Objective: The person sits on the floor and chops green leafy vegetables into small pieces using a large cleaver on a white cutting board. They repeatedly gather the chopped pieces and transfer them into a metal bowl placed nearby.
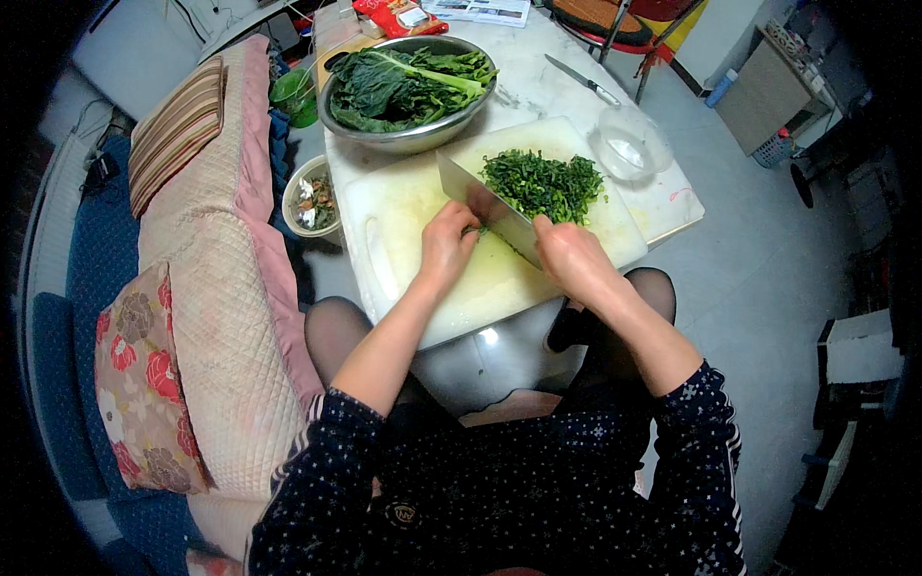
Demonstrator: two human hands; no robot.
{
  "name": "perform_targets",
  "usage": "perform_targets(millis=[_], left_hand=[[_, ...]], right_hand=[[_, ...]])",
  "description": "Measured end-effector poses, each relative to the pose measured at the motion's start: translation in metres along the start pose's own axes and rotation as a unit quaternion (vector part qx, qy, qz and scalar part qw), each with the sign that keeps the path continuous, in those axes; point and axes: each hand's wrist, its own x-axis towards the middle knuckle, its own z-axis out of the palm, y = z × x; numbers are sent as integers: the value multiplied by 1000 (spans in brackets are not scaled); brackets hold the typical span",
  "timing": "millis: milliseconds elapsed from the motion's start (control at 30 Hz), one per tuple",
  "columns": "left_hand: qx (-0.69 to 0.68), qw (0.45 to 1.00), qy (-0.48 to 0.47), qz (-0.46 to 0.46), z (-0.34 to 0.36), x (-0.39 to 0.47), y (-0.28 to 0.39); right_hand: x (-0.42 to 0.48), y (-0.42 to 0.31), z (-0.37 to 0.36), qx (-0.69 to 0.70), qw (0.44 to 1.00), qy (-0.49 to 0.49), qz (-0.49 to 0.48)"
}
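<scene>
My right hand [576,255] grips the handle of a broad-bladed cleaver [497,212], its blade standing on edge on a white plastic cutting board [403,281]. Left of the blade, my left hand [448,241] has its fingers curled down on a small bit of leafy greens, mostly hidden beneath them. A heap of finely chopped greens [540,183] lies on the board, on the far right side of the blade. Beyond the board, a steel bowl [410,140] holds large whole dark-green leaves [389,86] with pale stalks.
A small knife [580,78] and a clear plastic container [634,144] lie on the marble-patterned table [529,50]. At the table's far end is a red packet [400,18]. A scrap bucket [310,198] stands left, beside a quilt-covered sofa [209,288]. A chair [612,29] is behind.
</scene>
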Motion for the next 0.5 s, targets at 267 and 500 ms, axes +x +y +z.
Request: perform_targets(millis=[267, 500], left_hand=[[30, 999, -22, 14, -6, 0, 0], [29, 999, -12, 29, -8, -2, -4]], right_hand=[[20, 8, 30, 28, 997, 69, 20], [8, 3, 12, 40, 996, 69, 34]])
